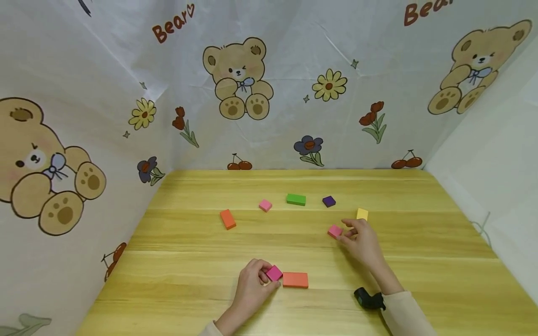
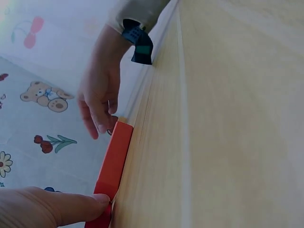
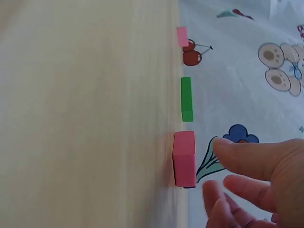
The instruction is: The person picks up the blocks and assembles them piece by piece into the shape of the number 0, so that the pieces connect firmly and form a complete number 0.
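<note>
On the yellow wooden table [image 1: 189, 261] lie eight flat blocks: two orange, three pink, one green, one purple, one yellow; left of the long orange block [image 1: 295, 279], the left hand [image 1: 251, 288] pinches a magenta-pink block [image 1: 274, 273] touching it; further right, the right hand [image 1: 362, 241], fingers loosely spread, touches a pink square block [image 1: 334, 231].

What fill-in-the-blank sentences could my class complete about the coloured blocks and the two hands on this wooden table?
1. The left hand pinches a magenta block lying beside a long ____ block.
2. The right hand reaches for a ____ block on the wooden table.
3. Just behind the right hand lies a ____ block.
4. Between the small pink block and the purple block at the back lies a ____ block.

Missing words: orange; pink; yellow; green
</note>
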Action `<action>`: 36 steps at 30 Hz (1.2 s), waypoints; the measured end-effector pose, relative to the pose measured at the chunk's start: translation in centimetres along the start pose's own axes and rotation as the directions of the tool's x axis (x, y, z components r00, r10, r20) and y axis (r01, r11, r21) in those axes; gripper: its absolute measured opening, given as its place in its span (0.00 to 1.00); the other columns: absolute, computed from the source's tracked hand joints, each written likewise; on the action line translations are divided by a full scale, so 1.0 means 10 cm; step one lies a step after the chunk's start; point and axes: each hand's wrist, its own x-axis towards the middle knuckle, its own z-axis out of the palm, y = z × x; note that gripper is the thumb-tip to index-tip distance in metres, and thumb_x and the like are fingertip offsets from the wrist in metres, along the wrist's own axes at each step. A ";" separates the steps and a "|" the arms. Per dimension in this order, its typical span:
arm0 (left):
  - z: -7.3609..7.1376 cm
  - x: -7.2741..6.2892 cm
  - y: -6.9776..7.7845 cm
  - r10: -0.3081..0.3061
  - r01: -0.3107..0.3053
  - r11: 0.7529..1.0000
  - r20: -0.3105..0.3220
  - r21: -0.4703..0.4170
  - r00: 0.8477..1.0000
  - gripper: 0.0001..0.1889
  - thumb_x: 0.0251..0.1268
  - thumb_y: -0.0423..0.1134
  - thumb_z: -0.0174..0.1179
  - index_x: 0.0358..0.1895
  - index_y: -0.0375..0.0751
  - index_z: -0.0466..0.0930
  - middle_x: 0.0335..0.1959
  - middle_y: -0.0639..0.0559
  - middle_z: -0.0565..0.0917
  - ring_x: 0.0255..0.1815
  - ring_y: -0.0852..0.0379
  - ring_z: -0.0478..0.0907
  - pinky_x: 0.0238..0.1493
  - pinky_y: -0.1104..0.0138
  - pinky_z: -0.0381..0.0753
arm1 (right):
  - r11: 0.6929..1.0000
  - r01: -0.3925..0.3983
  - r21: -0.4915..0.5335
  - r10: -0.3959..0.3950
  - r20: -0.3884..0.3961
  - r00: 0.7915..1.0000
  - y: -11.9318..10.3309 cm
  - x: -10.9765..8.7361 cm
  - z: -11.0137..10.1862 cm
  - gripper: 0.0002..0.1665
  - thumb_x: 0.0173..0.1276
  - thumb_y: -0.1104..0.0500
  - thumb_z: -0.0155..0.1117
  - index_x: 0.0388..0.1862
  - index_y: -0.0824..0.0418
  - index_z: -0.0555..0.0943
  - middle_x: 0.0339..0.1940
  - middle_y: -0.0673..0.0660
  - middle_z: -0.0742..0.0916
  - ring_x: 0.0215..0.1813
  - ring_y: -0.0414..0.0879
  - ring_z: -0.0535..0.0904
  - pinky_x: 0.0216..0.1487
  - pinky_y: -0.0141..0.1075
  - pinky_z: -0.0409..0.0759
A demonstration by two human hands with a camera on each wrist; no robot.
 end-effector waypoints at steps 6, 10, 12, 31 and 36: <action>0.01 -0.02 0.00 -0.009 0.009 1.000 0.005 -0.006 1.000 0.18 0.42 0.33 0.78 0.38 0.39 0.81 0.32 0.55 0.79 0.26 0.69 0.71 0.28 0.76 0.74 | 0.998 -0.068 0.006 0.067 0.066 0.996 0.13 0.05 0.06 0.28 0.56 0.66 0.74 0.56 0.73 0.78 0.45 0.68 0.81 0.36 0.49 0.82 0.33 0.27 0.77; 0.01 -0.01 0.00 0.001 -0.001 1.000 -0.008 0.001 1.000 0.18 0.41 0.32 0.78 0.37 0.39 0.81 0.31 0.55 0.79 0.26 0.69 0.70 0.28 0.76 0.73 | 0.997 -0.069 0.024 0.067 0.053 0.996 0.16 0.05 0.11 0.28 0.55 0.66 0.75 0.55 0.74 0.79 0.42 0.66 0.82 0.35 0.48 0.81 0.33 0.26 0.77; 0.01 0.00 0.00 0.006 -0.006 1.000 -0.008 0.005 1.000 0.17 0.41 0.32 0.78 0.37 0.39 0.81 0.31 0.55 0.79 0.26 0.69 0.70 0.28 0.76 0.73 | 0.998 -0.064 0.024 0.063 0.041 0.997 0.17 0.05 0.13 0.27 0.55 0.66 0.75 0.54 0.74 0.80 0.41 0.66 0.83 0.35 0.48 0.81 0.32 0.26 0.76; 0.01 0.01 -0.03 0.020 -0.020 1.000 -0.018 0.001 1.000 0.18 0.40 0.31 0.78 0.36 0.38 0.81 0.31 0.54 0.79 0.26 0.69 0.71 0.28 0.77 0.73 | 0.999 -0.029 0.016 0.029 -0.032 0.999 0.24 0.01 0.20 0.20 0.54 0.66 0.76 0.46 0.70 0.84 0.33 0.60 0.84 0.32 0.43 0.78 0.31 0.27 0.74; 0.02 0.01 -0.03 0.025 -0.025 1.000 -0.029 -0.003 0.999 0.17 0.40 0.31 0.78 0.36 0.39 0.81 0.30 0.55 0.79 0.25 0.68 0.71 0.28 0.77 0.73 | 0.998 -0.046 0.036 0.047 -0.028 0.998 0.21 -0.03 0.16 0.20 0.55 0.65 0.76 0.47 0.70 0.84 0.35 0.61 0.84 0.32 0.42 0.79 0.31 0.25 0.77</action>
